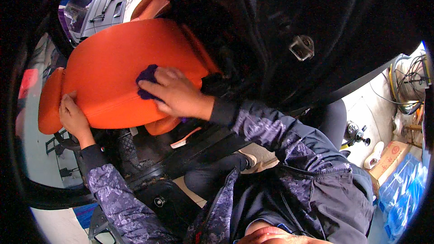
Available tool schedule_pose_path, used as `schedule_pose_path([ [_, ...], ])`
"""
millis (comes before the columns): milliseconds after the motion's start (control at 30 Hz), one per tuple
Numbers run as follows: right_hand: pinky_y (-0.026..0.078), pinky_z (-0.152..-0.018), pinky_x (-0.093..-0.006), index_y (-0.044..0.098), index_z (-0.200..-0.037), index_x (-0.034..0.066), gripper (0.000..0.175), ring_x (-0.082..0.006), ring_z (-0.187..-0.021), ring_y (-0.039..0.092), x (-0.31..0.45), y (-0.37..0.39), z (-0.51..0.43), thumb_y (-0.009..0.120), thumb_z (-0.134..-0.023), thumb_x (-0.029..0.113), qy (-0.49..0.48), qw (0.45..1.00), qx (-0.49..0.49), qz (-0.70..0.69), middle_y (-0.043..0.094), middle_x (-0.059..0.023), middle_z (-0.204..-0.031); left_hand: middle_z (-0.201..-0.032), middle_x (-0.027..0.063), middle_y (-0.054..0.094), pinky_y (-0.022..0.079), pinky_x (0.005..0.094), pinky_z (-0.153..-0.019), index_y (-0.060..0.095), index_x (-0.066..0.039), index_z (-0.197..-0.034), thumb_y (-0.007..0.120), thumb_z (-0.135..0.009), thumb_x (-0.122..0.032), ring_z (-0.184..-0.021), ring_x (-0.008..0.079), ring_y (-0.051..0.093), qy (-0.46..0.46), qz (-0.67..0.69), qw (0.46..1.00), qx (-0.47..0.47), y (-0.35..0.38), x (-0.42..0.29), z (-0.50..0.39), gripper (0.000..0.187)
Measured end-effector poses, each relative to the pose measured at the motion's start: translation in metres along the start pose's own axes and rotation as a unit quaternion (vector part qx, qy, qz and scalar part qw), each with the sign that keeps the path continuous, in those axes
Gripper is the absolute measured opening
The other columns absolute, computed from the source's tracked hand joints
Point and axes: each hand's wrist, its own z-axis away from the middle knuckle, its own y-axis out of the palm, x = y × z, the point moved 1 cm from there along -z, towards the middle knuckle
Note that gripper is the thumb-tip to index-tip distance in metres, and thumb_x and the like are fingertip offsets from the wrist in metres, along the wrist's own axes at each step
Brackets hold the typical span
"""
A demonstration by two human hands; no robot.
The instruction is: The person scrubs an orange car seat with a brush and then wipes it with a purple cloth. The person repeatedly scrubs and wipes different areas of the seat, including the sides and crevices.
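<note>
An orange car seat backrest (112, 57) lies across the picture in front of me, with its headrest (51, 101) at the left end. My right hand (179, 91) presses a dark purple cloth (147, 79) against the upholstery near a stitched seam; it looks slightly blurred. Beside the headrest, my left hand (75, 118) grips the backrest's top corner, fingers curled over its edge. Part of the orange seat cushion (162, 125) shows under the backrest.
A brush-like tool (184, 139) lies on the dark car floor. A metal door-latch striker (301, 47) sits on the dark body pillar. To the right are a cable reel (408, 81), a cardboard box (388, 161), a white shoe (374, 156) and blue plastic-wrapped goods (401, 193).
</note>
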Motion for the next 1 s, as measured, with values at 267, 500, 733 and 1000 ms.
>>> schedule_pose_path([
  [267,0.051,-0.107,-0.0509,0.067,-0.135,0.0089,0.053,-0.0421,-0.119,0.066,-0.103,-0.024,-0.008,0.069,-0.083,0.013,0.216,0.974,0.060,-0.027,0.070,-0.0215,-0.127,-0.114,0.0208,0.078,0.051,0.0455,-0.097,0.078,0.002,-0.112,0.044,-0.110,-0.036,-0.107,0.0401,0.070,0.020,-0.004,1.000,-0.012,0.000,0.003,-0.002,0.051],
  [500,0.052,-0.096,-0.0497,0.071,-0.127,0.0136,0.051,-0.0383,-0.111,0.068,-0.027,-0.007,-0.003,0.070,-0.077,0.012,0.026,0.999,0.026,-0.009,0.070,-0.0147,-0.114,-0.111,0.0183,0.079,0.053,0.0442,-0.095,0.079,0.001,-0.110,0.046,-0.110,-0.034,-0.105,0.0363,0.072,-0.026,0.014,0.999,-0.011,0.000,0.005,0.000,0.048],
  [733,0.051,-0.100,-0.0530,0.071,-0.132,0.0171,0.048,-0.0378,-0.120,0.064,-0.107,-0.042,0.016,0.068,-0.085,0.013,0.189,0.940,0.134,0.250,0.071,-0.0145,-0.124,-0.111,0.0184,0.079,0.053,0.0428,-0.096,0.078,0.003,-0.110,0.046,-0.109,-0.033,-0.106,0.0363,0.072,0.008,0.008,1.000,-0.023,0.001,0.007,0.000,0.048],
  [1000,0.040,-0.119,-0.0529,0.072,-0.139,0.0272,0.055,-0.0469,-0.133,0.056,-0.120,-0.052,0.047,0.066,-0.086,0.011,0.243,0.962,0.024,0.125,0.061,-0.0277,-0.143,-0.109,0.0186,0.079,0.053,0.0430,-0.094,0.078,0.003,-0.110,0.046,-0.109,-0.031,-0.103,0.0356,0.073,0.010,0.013,1.000,-0.016,0.001,0.005,-0.001,0.047],
])
